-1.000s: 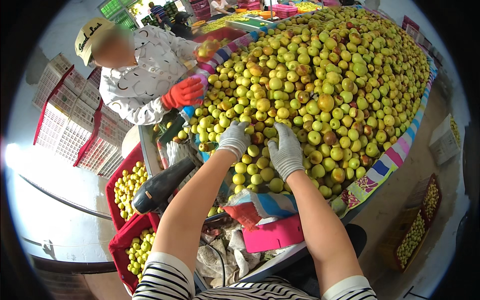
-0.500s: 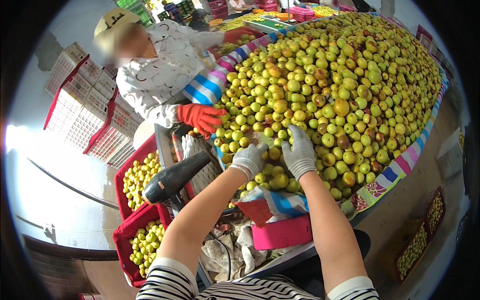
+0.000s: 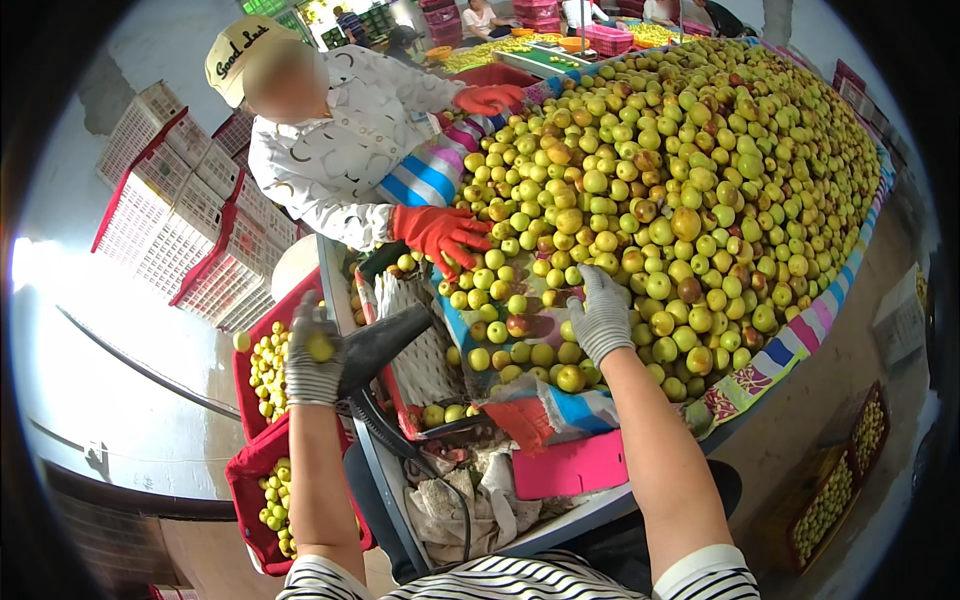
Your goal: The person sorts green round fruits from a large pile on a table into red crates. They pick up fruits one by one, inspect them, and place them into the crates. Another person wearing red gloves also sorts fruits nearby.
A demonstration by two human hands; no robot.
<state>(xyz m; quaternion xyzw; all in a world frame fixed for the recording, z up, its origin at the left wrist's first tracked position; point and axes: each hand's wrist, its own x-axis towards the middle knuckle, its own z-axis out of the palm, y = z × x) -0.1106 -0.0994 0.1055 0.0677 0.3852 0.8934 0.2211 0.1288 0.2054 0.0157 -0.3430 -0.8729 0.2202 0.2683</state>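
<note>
My left hand (image 3: 314, 365), in a grey knit glove, is over the red-lined baskets at the left. A small round yellow-green fruit (image 3: 320, 347) shows against it, but its fingers are smeared by motion. Another fruit (image 3: 242, 341) is apart from the hand, at the upper basket's left edge. My right hand (image 3: 602, 318), also gloved, rests at the near edge of the big heap of yellow-green fruit (image 3: 700, 190), some with brown-red patches. Its thumb is apart from its slightly bent fingers, and I see nothing gripped. Loose fruits lie on the sheet beside it.
A black hair dryer (image 3: 385, 348) stands beside my left hand. A co-worker's red-orange glove (image 3: 440, 236) touches the heap's left side. A pink box (image 3: 570, 466) and cloths (image 3: 450, 515) lie near me. White crates (image 3: 185, 205) are stacked left; filled crates (image 3: 825, 515) stand right.
My left hand has swung from the heap leftward to the baskets. My right hand stays by the heap. The co-worker's near glove has shifted right, and more sheet shows between the loose fruits.
</note>
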